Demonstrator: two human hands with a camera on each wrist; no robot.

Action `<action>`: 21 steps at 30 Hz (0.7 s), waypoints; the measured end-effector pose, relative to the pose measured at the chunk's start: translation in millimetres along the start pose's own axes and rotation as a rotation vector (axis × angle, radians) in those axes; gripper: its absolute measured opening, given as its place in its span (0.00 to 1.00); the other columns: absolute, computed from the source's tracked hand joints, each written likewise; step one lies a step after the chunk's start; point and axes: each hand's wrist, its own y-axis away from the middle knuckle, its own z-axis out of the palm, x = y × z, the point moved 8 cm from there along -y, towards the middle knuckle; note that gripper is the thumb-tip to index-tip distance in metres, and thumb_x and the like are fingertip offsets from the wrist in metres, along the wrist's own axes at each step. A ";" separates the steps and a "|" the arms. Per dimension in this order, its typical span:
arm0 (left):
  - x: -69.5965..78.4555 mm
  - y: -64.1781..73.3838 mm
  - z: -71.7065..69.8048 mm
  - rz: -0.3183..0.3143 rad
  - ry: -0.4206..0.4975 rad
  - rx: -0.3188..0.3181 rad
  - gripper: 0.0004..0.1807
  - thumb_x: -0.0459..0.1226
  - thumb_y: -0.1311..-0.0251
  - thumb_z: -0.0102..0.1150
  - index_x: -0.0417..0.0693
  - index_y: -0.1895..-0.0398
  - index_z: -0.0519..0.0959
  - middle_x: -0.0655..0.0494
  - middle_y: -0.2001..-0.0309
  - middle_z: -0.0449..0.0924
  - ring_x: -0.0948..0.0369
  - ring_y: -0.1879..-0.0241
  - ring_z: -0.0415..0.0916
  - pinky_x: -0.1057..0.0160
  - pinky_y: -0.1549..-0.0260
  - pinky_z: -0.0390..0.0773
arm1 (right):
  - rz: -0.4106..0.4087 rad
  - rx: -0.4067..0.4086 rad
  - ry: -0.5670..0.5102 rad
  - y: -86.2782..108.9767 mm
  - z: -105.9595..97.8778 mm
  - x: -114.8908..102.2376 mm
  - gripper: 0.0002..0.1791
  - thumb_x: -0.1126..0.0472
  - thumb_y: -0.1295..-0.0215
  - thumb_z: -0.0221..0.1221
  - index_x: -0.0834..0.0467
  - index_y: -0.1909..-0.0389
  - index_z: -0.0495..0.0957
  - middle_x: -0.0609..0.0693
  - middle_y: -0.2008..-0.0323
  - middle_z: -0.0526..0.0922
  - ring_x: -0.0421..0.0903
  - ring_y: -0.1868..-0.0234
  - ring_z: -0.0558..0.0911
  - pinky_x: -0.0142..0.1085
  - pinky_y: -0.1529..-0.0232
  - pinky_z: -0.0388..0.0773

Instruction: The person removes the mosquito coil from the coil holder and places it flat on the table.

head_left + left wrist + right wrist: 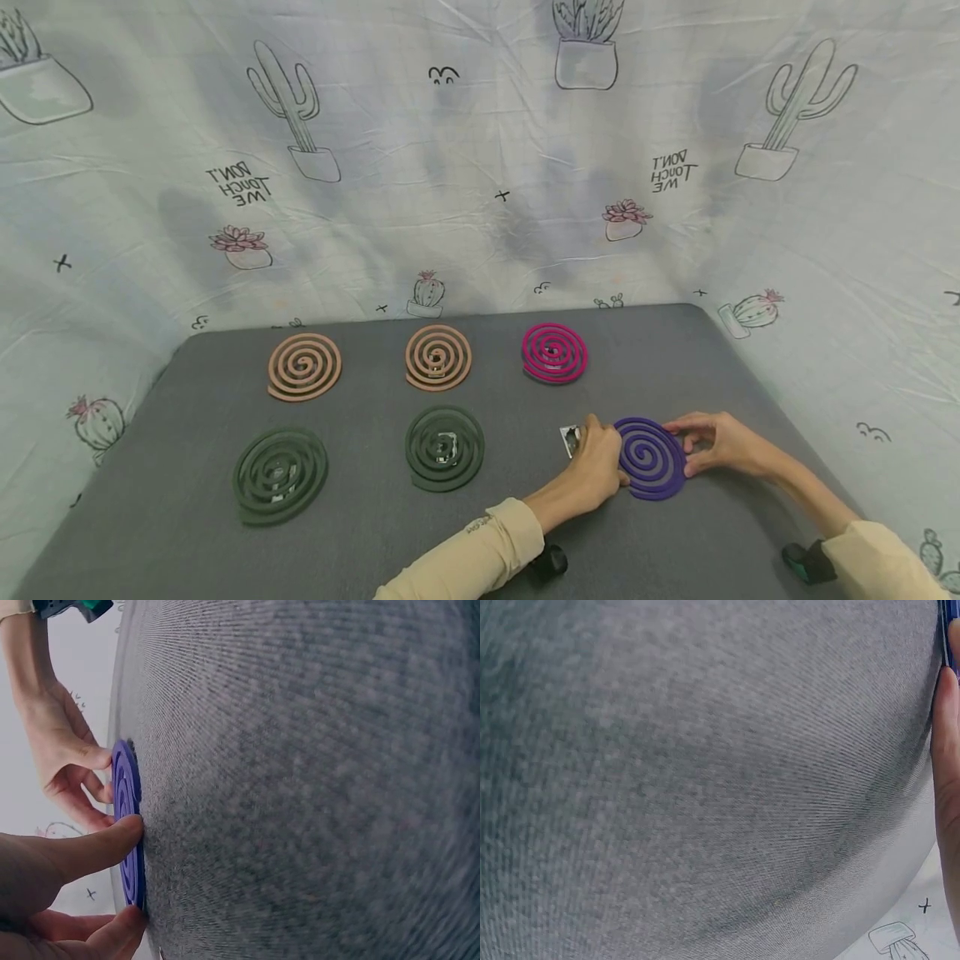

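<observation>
A purple mosquito coil (651,458), a flat spiral disc, lies at or just above the grey table between two hands. My left hand (597,462) grips its left edge; in the left wrist view the thumb (112,846) and a curled finger (120,934) meet the rim. At the opposite edge my right hand (720,444) holds the coil between thumb and fingers. A small silvery metal piece (570,440), like a coil stand, shows just left of the left hand, partly covered by it. In the right wrist view only a sliver of the coil (949,645) appears.
Two tan coils (304,367) and a magenta coil (555,353) form the back row. Two dark green coils (445,448) lie in front, left of the hands. Silvery pieces show at several coils' centres. A cactus-printed cloth (480,167) rises behind the table (360,550).
</observation>
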 end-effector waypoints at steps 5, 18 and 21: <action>-0.8 -1.0 0.0 -0.006 0.019 -0.023 0.18 0.40 0.65 0.80 0.41 0.73 0.81 0.53 0.68 0.68 0.61 0.68 0.68 0.69 0.60 0.77 | 0.012 -0.023 -0.027 -2.7 -1.2 2.1 0.35 0.67 0.58 0.72 0.82 0.50 0.70 0.58 0.64 0.78 0.32 0.66 0.77 0.29 0.65 0.83; -0.1 2.4 -0.7 -0.018 -0.010 -0.029 0.28 0.41 0.61 0.78 0.38 0.57 0.78 0.52 0.63 0.66 0.60 0.62 0.70 0.72 0.58 0.78 | -0.013 -0.051 -0.081 -3.8 -0.8 5.3 0.35 0.69 0.58 0.72 0.84 0.50 0.68 0.56 0.65 0.78 0.33 0.65 0.78 0.32 0.62 0.84; 0.6 2.7 0.6 -0.011 -0.025 -0.031 0.31 0.42 0.62 0.79 0.36 0.55 0.77 0.52 0.63 0.67 0.60 0.62 0.70 0.73 0.58 0.78 | 0.009 -0.062 -0.086 -3.1 0.7 6.9 0.36 0.69 0.57 0.72 0.84 0.49 0.68 0.57 0.66 0.78 0.33 0.65 0.78 0.33 0.62 0.84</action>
